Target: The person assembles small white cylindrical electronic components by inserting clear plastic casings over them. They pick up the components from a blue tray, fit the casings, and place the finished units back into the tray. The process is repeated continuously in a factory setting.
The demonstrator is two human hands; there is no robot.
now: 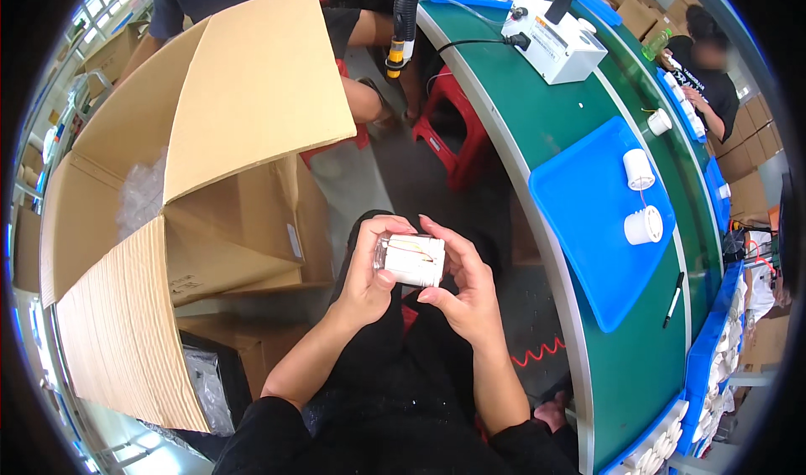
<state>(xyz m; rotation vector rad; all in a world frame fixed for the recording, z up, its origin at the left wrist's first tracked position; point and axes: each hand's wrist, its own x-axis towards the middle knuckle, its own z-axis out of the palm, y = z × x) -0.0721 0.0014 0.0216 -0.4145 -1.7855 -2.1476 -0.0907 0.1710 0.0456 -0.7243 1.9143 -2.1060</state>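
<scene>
Above my lap I hold a white, roughly cylindrical housing (pixel 413 265) with thin reddish wires along its upper side. A clear, glassy-looking part shows at its left end. My left hand (pixel 368 272) is closed round that end, thumb on the near side. On the opposite end, the fingers and thumb of my right hand (pixel 467 290) curve round the housing and grip it. My fingers cover both ends. Two similar white housings, an upper one (pixel 639 170) and a lower one (pixel 644 225), lie on a blue tray (pixel 579 223) to my right, a thin wire between them.
A large open cardboard box (pixel 260 80) fills the left side. The green workbench (pixel 630 366) curves along my right, bearing a marker pen (pixel 674 299) and a white machine box (pixel 554 48). Ahead stands a red stool (pixel 453 131). A black hose (pixel 406 13) hangs nearby; other people sit beyond.
</scene>
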